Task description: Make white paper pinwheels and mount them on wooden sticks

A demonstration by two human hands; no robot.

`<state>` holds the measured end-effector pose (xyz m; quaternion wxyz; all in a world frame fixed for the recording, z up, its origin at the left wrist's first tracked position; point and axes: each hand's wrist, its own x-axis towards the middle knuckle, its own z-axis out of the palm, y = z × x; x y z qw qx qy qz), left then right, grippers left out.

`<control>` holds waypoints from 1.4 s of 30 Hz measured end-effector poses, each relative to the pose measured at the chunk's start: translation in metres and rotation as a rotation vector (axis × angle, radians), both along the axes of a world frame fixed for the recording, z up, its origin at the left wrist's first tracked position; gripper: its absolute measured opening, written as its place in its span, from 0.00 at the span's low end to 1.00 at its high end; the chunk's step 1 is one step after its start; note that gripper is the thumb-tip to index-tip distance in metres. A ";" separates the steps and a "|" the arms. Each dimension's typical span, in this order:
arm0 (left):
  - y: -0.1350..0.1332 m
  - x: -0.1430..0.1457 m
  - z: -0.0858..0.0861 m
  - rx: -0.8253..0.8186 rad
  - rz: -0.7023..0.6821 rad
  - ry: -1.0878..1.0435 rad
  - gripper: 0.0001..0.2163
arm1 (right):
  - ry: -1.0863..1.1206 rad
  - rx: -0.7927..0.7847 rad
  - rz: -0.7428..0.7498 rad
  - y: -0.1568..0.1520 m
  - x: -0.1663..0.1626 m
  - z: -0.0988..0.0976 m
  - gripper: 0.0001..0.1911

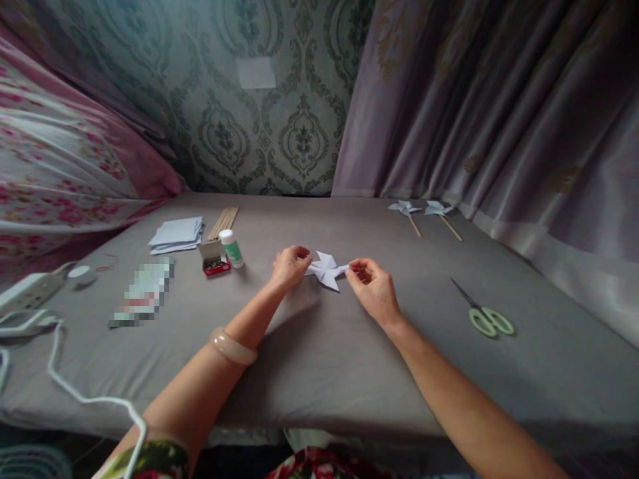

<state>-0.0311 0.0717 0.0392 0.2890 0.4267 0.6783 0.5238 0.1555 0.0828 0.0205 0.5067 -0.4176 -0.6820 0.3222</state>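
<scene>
A white folded paper pinwheel (327, 271) is held between my two hands over the middle of the cloth-covered surface. My left hand (292, 265) pinches the blade on its left side, fingers closed. On the opposite side, my right hand (372, 283) grips the tip of another blade between thumb and fingers. The pinwheel has no stick visible on it. To the left of my left hand stand a glue stick (232, 249) with a white cap and green label, and a small open red box (215, 263) with small dark items inside.
Green-handled scissors (483, 316) lie at right. Two finished pinwheels on sticks (405, 209) (439, 211) rest at the back right. Wooden sticks (223, 222) and stacked white paper (176, 234) sit at the back left. A power strip (30, 293) and white cable (90, 400) occupy the left edge.
</scene>
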 end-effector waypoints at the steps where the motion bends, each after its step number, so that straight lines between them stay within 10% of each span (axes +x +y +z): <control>1: 0.004 0.000 -0.001 -0.010 0.002 0.014 0.05 | 0.004 -0.014 0.009 0.001 0.000 -0.001 0.12; 29: -0.003 0.013 -0.014 -0.004 -0.188 -0.177 0.08 | -0.002 -0.096 0.114 0.005 0.000 -0.007 0.11; 42: -0.030 0.024 0.036 0.284 -0.115 -0.808 0.16 | 0.023 0.110 0.143 -0.007 0.010 0.090 0.09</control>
